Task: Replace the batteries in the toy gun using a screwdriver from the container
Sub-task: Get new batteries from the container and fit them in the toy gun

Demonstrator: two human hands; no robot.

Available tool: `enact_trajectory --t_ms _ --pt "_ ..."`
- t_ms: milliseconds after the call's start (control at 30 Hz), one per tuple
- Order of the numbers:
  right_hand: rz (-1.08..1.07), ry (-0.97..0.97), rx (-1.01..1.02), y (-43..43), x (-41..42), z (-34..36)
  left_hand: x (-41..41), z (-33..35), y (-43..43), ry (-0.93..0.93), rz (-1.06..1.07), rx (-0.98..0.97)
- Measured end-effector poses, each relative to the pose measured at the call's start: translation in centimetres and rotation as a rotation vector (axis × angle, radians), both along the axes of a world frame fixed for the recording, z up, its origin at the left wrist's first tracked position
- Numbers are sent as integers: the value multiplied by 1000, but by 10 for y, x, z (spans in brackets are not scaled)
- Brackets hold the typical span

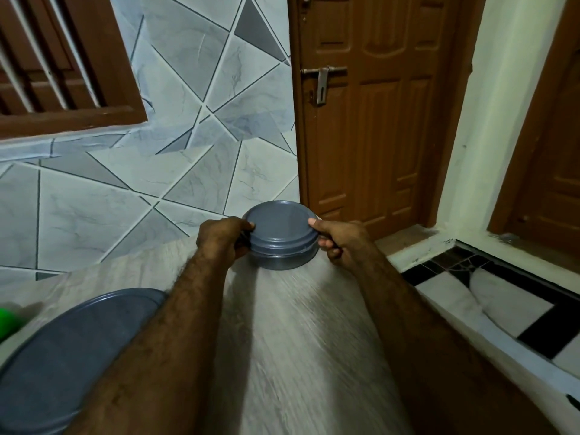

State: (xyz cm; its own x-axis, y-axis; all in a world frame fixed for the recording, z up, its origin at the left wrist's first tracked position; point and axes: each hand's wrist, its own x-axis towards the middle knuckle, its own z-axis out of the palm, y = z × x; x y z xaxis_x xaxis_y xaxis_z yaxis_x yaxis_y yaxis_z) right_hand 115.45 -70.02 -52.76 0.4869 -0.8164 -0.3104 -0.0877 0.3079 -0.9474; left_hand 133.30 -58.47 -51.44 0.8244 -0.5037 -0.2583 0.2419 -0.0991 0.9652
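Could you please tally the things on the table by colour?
Grey-blue: 2, the round lidded container held between the left hand and the right hand, and a larger round lid or container at the near left, cut off by the frame.
Green: 1, a blurred object at the left edge, too little in view to identify.
Total: 3

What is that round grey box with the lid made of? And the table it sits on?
The round container looks like plastic: even grey-blue colour, a smooth matte lid with a moulded rim and only a dull sheen. Painted metal cannot be ruled out. The table looks like pale wood or a wood-print laminate: long grey streaks of grain run along it. The blur hides which.
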Motion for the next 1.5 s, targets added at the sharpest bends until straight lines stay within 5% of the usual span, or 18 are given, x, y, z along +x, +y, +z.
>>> enact_trajectory --t_ms 500,1000,1500 --pt "9 -242 272 6 26 51 31 3 20 75 180 -183" --pt "58 96 57 15 58 50 39 -1 19 77 239 -141" --pt "-69 136 -302 1 46 39 15 -4 11 3 84 -9"
